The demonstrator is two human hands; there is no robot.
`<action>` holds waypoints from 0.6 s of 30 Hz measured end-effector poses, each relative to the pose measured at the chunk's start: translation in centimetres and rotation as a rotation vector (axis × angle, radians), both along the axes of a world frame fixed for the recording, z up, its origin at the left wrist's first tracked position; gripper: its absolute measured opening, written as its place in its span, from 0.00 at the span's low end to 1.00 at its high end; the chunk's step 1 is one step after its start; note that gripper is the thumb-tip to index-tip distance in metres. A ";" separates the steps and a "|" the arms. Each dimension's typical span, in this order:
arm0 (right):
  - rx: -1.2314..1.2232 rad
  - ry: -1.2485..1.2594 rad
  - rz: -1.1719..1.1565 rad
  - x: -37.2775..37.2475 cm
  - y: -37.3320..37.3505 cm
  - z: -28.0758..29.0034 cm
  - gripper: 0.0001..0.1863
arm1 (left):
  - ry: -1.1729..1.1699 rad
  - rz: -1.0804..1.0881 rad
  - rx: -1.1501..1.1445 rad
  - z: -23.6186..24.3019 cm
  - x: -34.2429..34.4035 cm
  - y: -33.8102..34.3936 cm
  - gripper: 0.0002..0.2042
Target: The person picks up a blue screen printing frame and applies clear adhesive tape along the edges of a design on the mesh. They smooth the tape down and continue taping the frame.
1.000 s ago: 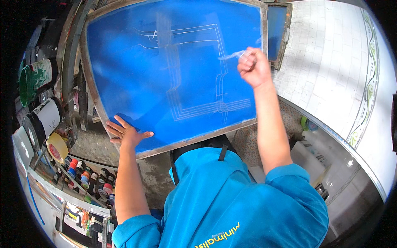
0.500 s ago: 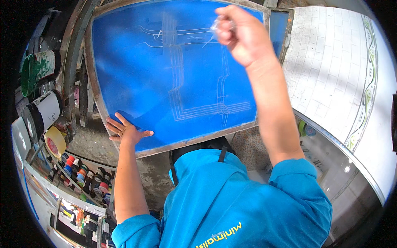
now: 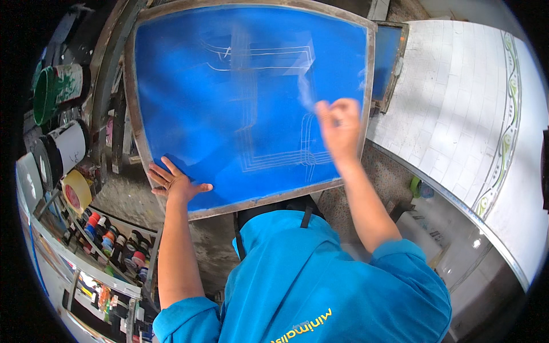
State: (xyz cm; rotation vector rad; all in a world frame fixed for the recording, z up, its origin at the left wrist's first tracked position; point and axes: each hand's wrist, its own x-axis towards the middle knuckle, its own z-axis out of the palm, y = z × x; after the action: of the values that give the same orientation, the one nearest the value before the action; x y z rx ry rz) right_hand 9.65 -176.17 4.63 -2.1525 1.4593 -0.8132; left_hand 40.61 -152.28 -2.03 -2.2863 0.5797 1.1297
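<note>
A large printing screen with blue mesh and a worn grey-brown frame lies tilted in front of me. Pale parallel lines run across the mesh in an angular pattern. My left hand rests with fingers spread on the near left corner, over the frame and mesh. Over the right half, my right hand is pinched, somewhat blurred, on one end of a clear tape strip. The strip stretches from the fingers toward the bent end of the upper lines; whether it still sticks there I cannot tell.
A smaller blue screen stands behind the right edge. To the right lies a white brick-patterned surface. On the left are a green-stained bucket, a black-and-white tub, a yellowish tape roll and several small bottles.
My right hand has come down toward me from the screen's far right, and the clear strip now trails behind it. The left hand stays on the corner.
</note>
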 end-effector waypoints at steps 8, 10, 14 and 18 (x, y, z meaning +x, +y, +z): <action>0.957 -1.005 -0.640 -1.3 -11.4 -4.2 0.26 | 0.029 0.009 0.044 -0.1 0.1 -0.7 0.90; 1.228 -0.803 -0.623 -0.4 -12.3 -5.8 0.27 | 0.041 0.012 0.029 -0.1 0.2 -0.5 0.90; 1.207 -0.257 -0.355 3.4 -11.6 -8.2 0.21 | 0.038 0.013 0.006 -0.2 0.3 0.1 0.89; 0.540 0.206 -0.193 4.1 -10.9 -11.8 0.12 | 0.066 0.003 0.029 -0.1 0.3 -1.1 0.89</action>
State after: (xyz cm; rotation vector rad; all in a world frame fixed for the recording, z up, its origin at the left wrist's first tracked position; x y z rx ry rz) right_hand 13.73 -187.07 -7.21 -1.7381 1.7646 -0.2117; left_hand 40.94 -153.35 -2.09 -2.2332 0.5811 1.2110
